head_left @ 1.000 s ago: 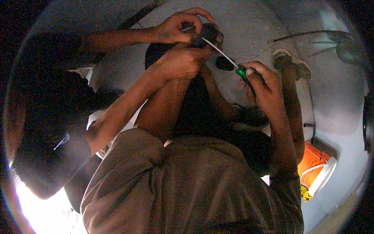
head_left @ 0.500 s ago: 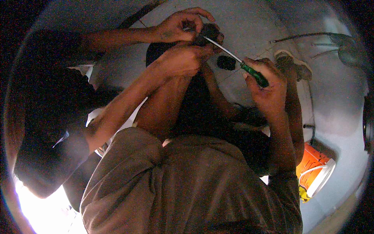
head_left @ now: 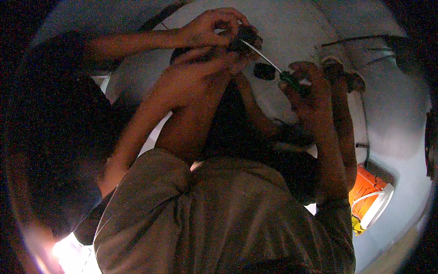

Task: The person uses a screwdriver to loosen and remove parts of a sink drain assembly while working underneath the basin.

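Observation:
My right hand (head_left: 312,93) is closed around the green handle (head_left: 294,83) of a screwdriver (head_left: 264,57). Its metal shaft slants up and left, and the tip meets a small dark part (head_left: 246,36). A co-worker's upper hand (head_left: 212,28) grips that part from the left. Below it, the co-worker's other hand (head_left: 198,75) is blurred, close under the part. A bare limb (head_left: 185,132), seemingly my left forearm, rises from brown cloth; the hand at its end is hidden behind the co-worker's hand. Fingers show at the part's right side, but whose they are is unclear.
A small black block-like object (head_left: 264,71) lies on the pale floor just left of the screwdriver handle. A shoe (head_left: 353,81) and dark cables (head_left: 360,40) are at the upper right. Lower right sits an orange bucket (head_left: 365,185) with a white rim.
The co-worker's lower hand has shifted left and blurred. My right hand's fingers have changed position on the handle, which has moved slightly left and up. The picture is darker.

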Motion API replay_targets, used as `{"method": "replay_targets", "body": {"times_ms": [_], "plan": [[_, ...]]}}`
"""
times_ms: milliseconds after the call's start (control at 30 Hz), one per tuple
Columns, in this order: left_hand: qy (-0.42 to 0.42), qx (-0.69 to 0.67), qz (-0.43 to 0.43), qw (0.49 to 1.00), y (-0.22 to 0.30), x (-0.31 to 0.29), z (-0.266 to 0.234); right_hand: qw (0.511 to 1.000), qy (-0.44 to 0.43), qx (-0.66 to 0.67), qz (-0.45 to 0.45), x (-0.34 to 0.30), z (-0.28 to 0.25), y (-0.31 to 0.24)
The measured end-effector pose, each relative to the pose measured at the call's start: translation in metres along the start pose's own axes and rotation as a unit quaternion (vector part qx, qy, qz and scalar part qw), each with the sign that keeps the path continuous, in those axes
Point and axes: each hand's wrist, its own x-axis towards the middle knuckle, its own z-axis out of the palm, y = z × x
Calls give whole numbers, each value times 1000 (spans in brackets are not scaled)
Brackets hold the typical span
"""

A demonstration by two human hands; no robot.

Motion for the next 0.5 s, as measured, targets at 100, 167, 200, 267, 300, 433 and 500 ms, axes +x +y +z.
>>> {"method": "replay_targets", "body": {"times_ms": [100, 167, 200, 267, 300, 433, 500], "plan": [[262, -500, -70, 822, -7, 31, 74, 949, -102, 167, 248, 1, -20, -9], [374, -678, -116, 622, -7, 36, 108, 927, -116, 212, 286, -1, -18, -2], [408, -723, -127, 542, -7, 35, 114, 996, -30, 77, 40, -1, -7, 7], [342, -707, -117, 608, -10, 24, 114, 974, 59, -66, -208, -3, -1, 14], [320, -699, -114, 629, -7, 23, 112, 965, 69, -119, -223, -2, 0, 7], [393, -645, -149, 638, 22, 31, 107, 924, -57, 215, 311, -15, -7, -6], [410, -646, -167, 622, 28, 35, 102, 932, -45, 224, 282, -21, -12, 8]]}}
